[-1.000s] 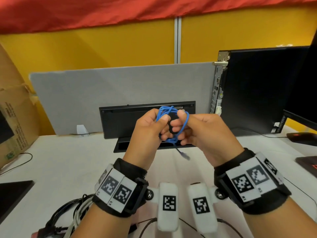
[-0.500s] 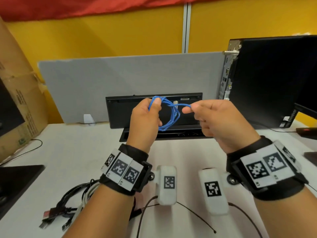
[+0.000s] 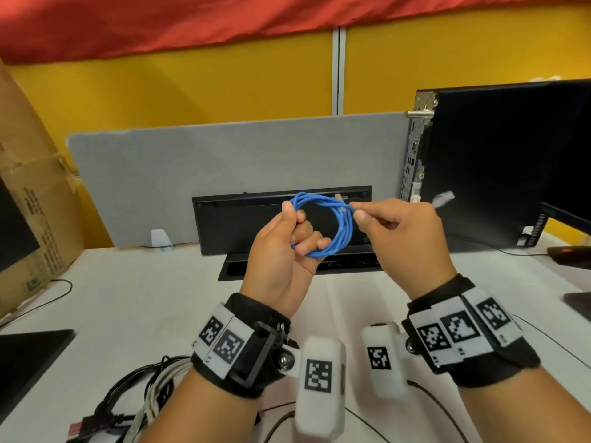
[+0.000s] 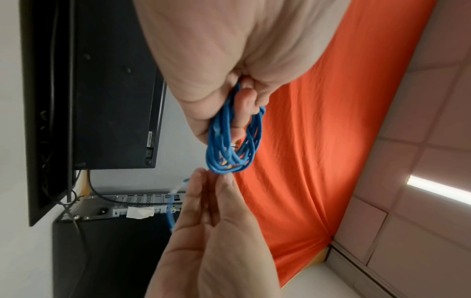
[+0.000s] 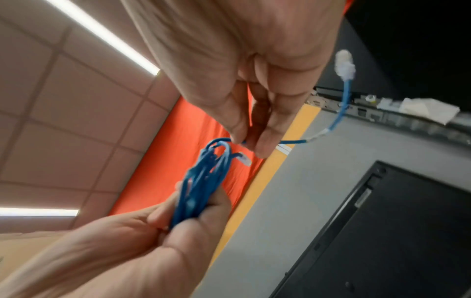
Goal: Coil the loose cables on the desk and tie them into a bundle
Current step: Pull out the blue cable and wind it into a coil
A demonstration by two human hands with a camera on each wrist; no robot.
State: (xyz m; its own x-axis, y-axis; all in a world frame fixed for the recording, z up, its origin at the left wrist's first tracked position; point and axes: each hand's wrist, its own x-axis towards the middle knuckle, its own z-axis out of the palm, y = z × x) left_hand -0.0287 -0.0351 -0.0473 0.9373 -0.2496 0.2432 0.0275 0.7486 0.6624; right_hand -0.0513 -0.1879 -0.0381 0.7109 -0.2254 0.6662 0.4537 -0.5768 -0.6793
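Observation:
A thin blue network cable (image 3: 339, 230) is wound into a small coil held above the desk. My left hand (image 3: 287, 241) grips the coil's left side with thumb and curled fingers (image 4: 242, 113). My right hand (image 3: 393, 231) pinches the cable's free end where it leaves the coil's top right (image 5: 244, 141). The tail runs past that hand to a clear plug (image 3: 443, 198) that sticks out to the right (image 5: 344, 64). A second small plug (image 5: 243, 160) pokes out of the coil. A heap of black and white cables (image 3: 137, 398) lies on the desk at the lower left.
A black keyboard (image 3: 281, 219) leans against a grey divider (image 3: 224, 161) behind the hands. A black computer case (image 3: 499, 161) stands at the right, a cardboard box (image 3: 32, 199) at the left. Thin dark wires (image 3: 361, 420) trail across the white desk (image 3: 144, 298) near me.
The hands have moved apart. The right hand has drawn the cable's end out to the right through the coil, so the plug now sticks out beyond it. The coil has opened into a rounder loop.

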